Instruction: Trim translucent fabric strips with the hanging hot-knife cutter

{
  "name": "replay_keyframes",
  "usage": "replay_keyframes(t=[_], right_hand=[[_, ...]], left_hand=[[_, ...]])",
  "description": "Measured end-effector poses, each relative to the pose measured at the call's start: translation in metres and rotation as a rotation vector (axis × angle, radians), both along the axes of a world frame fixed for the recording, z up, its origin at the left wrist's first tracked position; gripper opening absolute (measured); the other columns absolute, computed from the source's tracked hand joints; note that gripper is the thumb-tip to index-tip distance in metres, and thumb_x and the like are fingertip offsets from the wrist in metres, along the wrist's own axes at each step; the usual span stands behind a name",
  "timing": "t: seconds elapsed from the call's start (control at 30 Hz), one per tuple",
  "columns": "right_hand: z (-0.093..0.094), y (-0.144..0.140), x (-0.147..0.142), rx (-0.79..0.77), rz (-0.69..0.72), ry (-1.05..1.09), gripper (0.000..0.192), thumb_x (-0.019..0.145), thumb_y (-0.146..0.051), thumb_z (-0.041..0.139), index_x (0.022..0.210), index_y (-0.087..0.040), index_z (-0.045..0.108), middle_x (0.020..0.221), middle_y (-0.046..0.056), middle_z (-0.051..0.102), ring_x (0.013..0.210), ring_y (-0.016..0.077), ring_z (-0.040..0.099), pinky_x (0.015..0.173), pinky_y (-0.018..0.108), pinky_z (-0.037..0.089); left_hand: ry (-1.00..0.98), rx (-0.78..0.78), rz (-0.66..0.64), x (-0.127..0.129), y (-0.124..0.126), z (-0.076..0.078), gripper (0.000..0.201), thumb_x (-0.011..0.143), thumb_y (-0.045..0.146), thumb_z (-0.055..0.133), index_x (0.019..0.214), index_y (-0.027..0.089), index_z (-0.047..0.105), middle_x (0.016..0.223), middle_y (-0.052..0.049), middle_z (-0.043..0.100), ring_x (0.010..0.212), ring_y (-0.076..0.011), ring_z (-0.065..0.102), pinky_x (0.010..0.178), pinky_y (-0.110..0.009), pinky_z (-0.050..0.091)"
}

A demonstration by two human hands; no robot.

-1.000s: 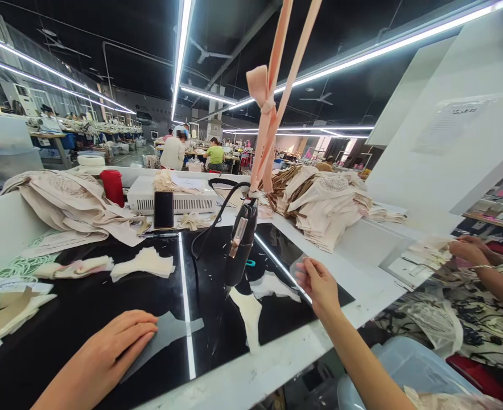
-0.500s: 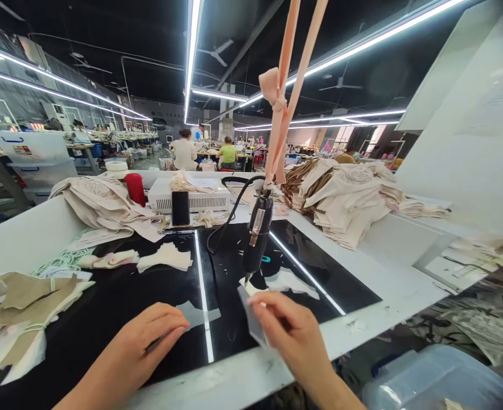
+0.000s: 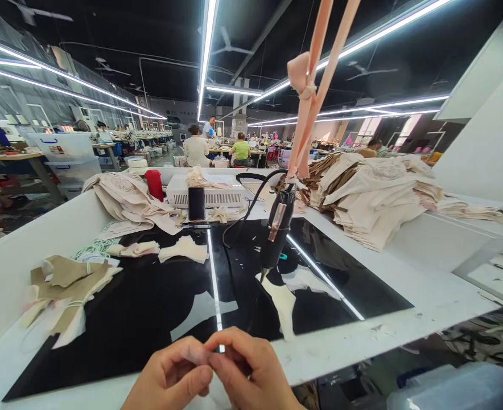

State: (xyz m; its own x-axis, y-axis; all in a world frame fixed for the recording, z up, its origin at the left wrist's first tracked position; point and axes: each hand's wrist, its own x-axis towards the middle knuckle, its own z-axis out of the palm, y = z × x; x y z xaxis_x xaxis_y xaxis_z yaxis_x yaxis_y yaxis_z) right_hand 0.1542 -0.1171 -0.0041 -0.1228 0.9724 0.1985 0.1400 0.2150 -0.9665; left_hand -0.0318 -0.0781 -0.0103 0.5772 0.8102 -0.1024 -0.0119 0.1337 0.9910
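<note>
My left hand and my right hand meet over the front edge of the work surface. Fingers on both are pinched together with the tips touching, and anything between them is too small or hidden to make out. Beyond my right hand, a cream fabric piece lies partly on the black board, its lower end reaching the white front edge. A black hand tool with a narrow metal tip hangs from a pink fabric strap, its tip at the cream piece's top. A translucent grey piece lies beyond my left hand.
Tied beige pieces lie at left, and a white fabric piece lies right of the tool. Behind the board stand a phone, a white box and a red spool. A fabric pile is at right.
My right hand has let go of the piece at the tool and moved left and down. My left hand has moved right and down to meet it. The view has shifted left.
</note>
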Motion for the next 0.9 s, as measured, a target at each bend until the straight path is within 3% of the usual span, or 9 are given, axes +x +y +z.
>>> replay_keyframes(t=[0.13, 0.33, 0.5, 0.7, 0.8, 0.9], right_hand=[[-0.001, -0.003, 0.008, -0.201, 0.020, 0.097, 0.049, 0.092, -0.063, 0.067, 0.110, -0.018, 0.071, 0.061, -0.008, 0.047, 0.050, 0.0077, 0.047, 0.052, 0.020, 0.037], [-0.002, -0.002, 0.025, -0.440, 0.045, 0.099, 0.055, 0.081, -0.073, 0.073, 0.090, -0.019, 0.068, 0.065, -0.005, 0.056, 0.044, 0.0052, 0.038, 0.042, 0.019, 0.029], [-0.007, -0.001, 0.030, -0.531, 0.040, 0.159, 0.061, 0.073, -0.076, 0.079, 0.076, -0.020, 0.058, 0.063, -0.006, 0.055, 0.041, 0.0031, 0.037, 0.040, 0.017, 0.030], [-0.018, 0.002, 0.029, -0.656, 0.091, 0.288, 0.069, 0.070, -0.083, 0.076, 0.067, -0.020, 0.047, 0.047, -0.011, 0.041, 0.034, -0.0002, 0.023, 0.035, 0.016, 0.018], [-0.015, 0.001, 0.027, -0.730, 0.146, 0.343, 0.071, 0.068, -0.083, 0.077, 0.064, -0.021, 0.043, 0.044, -0.013, 0.036, 0.034, -0.0012, 0.016, 0.035, 0.016, 0.013], [-0.009, -0.004, 0.024, -0.718, 0.166, 0.302, 0.070, 0.069, -0.082, 0.078, 0.065, -0.022, 0.043, 0.047, -0.012, 0.039, 0.036, 0.0000, 0.018, 0.036, 0.017, 0.012]], left_hand=[[-0.009, -0.018, 0.053, -0.003, -0.001, 0.003, 0.048, 0.082, 0.064, 0.081, 0.077, 0.018, 0.068, 0.071, -0.001, 0.060, 0.069, -0.0154, 0.058, 0.070, -0.027, 0.051], [-0.020, -0.091, 0.186, -0.008, -0.001, 0.011, 0.050, 0.076, 0.061, 0.087, 0.073, 0.018, 0.061, 0.065, 0.003, 0.056, 0.062, -0.0126, 0.054, 0.067, -0.025, 0.048], [-0.046, -0.146, 0.250, -0.011, -0.004, 0.012, 0.054, 0.072, 0.061, 0.090, 0.073, 0.019, 0.056, 0.059, 0.005, 0.052, 0.057, -0.0096, 0.046, 0.060, -0.023, 0.043], [-0.077, -0.202, 0.275, -0.013, -0.004, 0.010, 0.057, 0.074, 0.065, 0.087, 0.072, 0.019, 0.052, 0.056, 0.007, 0.047, 0.053, -0.0078, 0.040, 0.052, -0.020, 0.039], [-0.105, -0.230, 0.295, -0.012, -0.002, 0.010, 0.060, 0.073, 0.066, 0.087, 0.070, 0.020, 0.049, 0.056, 0.007, 0.044, 0.051, -0.0063, 0.037, 0.049, -0.018, 0.038], [-0.100, -0.213, 0.309, -0.012, -0.001, 0.009, 0.061, 0.073, 0.068, 0.086, 0.072, 0.020, 0.049, 0.057, 0.008, 0.046, 0.049, -0.0052, 0.035, 0.044, -0.016, 0.035]])
